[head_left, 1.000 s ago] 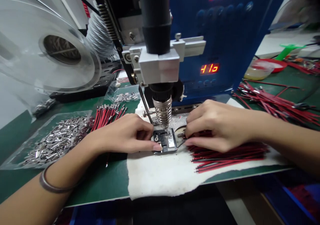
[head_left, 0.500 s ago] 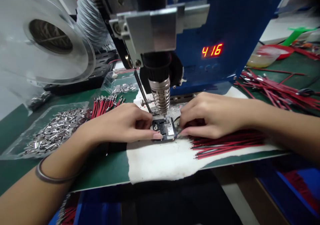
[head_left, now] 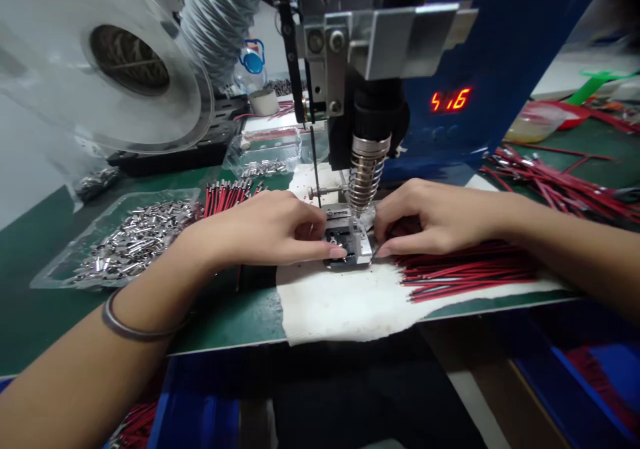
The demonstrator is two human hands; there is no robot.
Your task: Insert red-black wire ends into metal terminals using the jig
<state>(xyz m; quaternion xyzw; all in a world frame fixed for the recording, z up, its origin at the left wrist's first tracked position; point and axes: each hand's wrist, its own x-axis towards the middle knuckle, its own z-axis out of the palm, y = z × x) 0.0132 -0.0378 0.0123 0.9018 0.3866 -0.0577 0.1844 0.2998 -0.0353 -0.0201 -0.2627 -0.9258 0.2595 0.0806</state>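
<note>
Black-and-metal jig (head_left: pixel 351 239) on white sheet (head_left: pixel 330 309) over desk (head_left: pixel 259 316), just below spring-wrapped nozzle (head_left: pixel 367 169). Left hand (head_left: pixel 273 228) half-curled, thumb (head_left: pixel 338 253) against jig; right hand (head_left: pixel 431 218) nearly pinched beside it; cannot tell any hold. Could skew jig by uneven pressing, or perhaps suffer burns by slipping toward nozzle.

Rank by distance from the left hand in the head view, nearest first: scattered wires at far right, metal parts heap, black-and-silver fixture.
From the left hand:
1. Black-and-silver fixture, at its thumb tip.
2. Metal parts heap, to its left.
3. Scattered wires, far right, past the right hand.
</note>
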